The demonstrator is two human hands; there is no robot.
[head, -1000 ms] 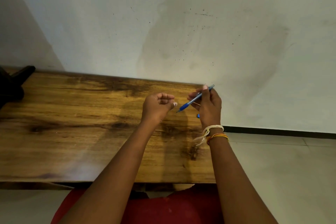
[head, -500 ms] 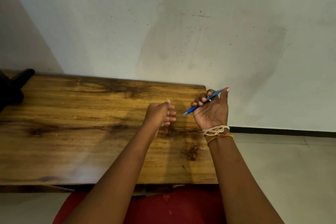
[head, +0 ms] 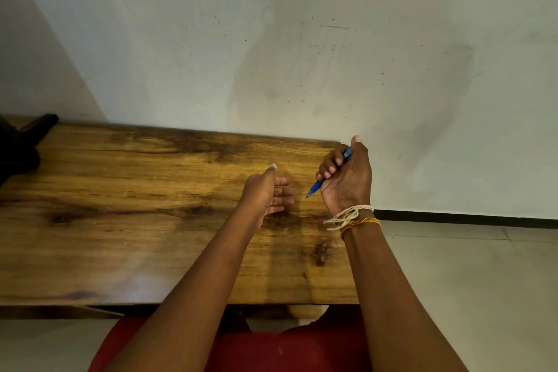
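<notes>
Right hand (head: 347, 181) fist tightened on pen (head: 317, 187), left hand (head: 265, 193) opened

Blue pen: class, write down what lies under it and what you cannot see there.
Under the tip of the blue pen the dark-grained wooden table shows. The curled fingers of the right hand cover the pen's middle, and the hand hides the tabletop beneath it.

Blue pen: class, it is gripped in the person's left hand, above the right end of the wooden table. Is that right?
Not quite. The head view shows the blue pen gripped in the right hand, not the left. The left hand holds nothing and its fingers are relaxed. The pen is indeed above the right end of the wooden table.
</notes>
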